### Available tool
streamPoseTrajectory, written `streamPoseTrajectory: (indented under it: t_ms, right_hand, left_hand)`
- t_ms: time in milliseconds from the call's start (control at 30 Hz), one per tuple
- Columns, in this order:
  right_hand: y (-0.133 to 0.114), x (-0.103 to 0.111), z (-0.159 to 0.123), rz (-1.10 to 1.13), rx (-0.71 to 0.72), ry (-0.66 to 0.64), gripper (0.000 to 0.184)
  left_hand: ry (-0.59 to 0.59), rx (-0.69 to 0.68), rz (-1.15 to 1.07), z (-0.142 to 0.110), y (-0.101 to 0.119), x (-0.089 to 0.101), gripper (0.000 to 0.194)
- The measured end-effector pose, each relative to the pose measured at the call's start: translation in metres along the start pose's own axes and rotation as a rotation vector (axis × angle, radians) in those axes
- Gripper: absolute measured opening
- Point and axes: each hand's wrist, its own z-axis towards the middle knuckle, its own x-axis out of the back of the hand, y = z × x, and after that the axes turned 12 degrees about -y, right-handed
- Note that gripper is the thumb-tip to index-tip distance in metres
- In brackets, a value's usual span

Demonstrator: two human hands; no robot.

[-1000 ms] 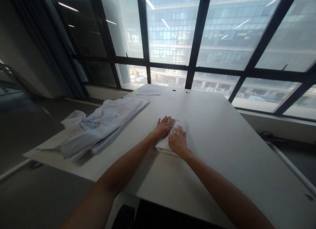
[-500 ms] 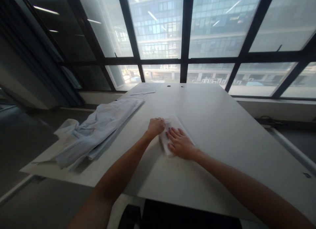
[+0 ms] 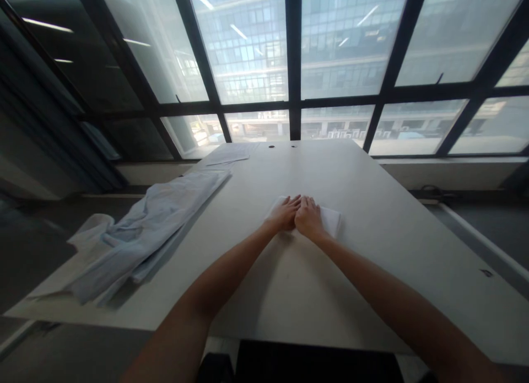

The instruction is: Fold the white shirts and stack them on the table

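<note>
A small folded white cloth [image 3: 330,220] lies flat on the white table [image 3: 372,273], its long side now running left to right. My left hand [image 3: 284,213] and my right hand [image 3: 308,217] rest side by side on its middle, fingers stretched out and flat, pressing down on it. The two hands touch each other. Most of the cloth's left part is hidden under them.
A crumpled pale blue garment [image 3: 140,234] sprawls over the table's left side and hangs past its edge. Sheets of paper [image 3: 229,153] lie at the far left corner. Large windows with dark frames [image 3: 293,69] stand behind the table.
The cloth has been turned from pointing away from me to lying crosswise. My left hand has gone from a closed grip on its edge to lying flat beside my right hand.
</note>
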Motion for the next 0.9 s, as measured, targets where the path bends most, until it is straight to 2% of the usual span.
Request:
streamPoseTrajectory:
  t_ms: [67,133,300,433,567,667,800,900]
  right_hand:
    - [-0.004,-0.011,-0.004,-0.071,-0.003,-0.025,0.058]
    - [0.002,-0.015,-0.006,-0.113,0.006,-0.05,0.061]
    - [0.037,-0.006,-0.007,-0.202,-0.049,-0.121,0.074]
    - [0.069,0.005,-0.011,-0.228,-0.113,-0.17,0.075]
    - [0.089,0.01,-0.016,-0.228,-0.086,-0.241,0.075]
    - [0.101,0.012,-0.015,-0.218,-0.047,-0.26,0.073]
    - [0.128,0.023,-0.005,-0.197,0.042,-0.277,0.065]
    - [0.153,0.03,0.006,-0.165,0.118,-0.229,0.059]
  left_hand:
    - [-0.012,0.038,0.025,0.003,-0.002,-0.009,0.07]
    - [-0.013,0.089,0.03,0.001,-0.003,-0.014,0.063]
    - [-0.031,0.197,-0.051,0.001,-0.009,-0.013,0.059]
    - [-0.11,0.332,-0.202,0.0,-0.033,-0.01,0.061]
    - [-0.146,0.359,-0.281,-0.005,-0.059,-0.012,0.059]
    - [-0.123,0.377,-0.284,-0.012,-0.063,-0.014,0.057]
    - [-0.072,0.381,-0.282,-0.026,-0.056,-0.019,0.055]
    - [0.068,0.403,-0.389,-0.034,-0.056,-0.025,0.051]
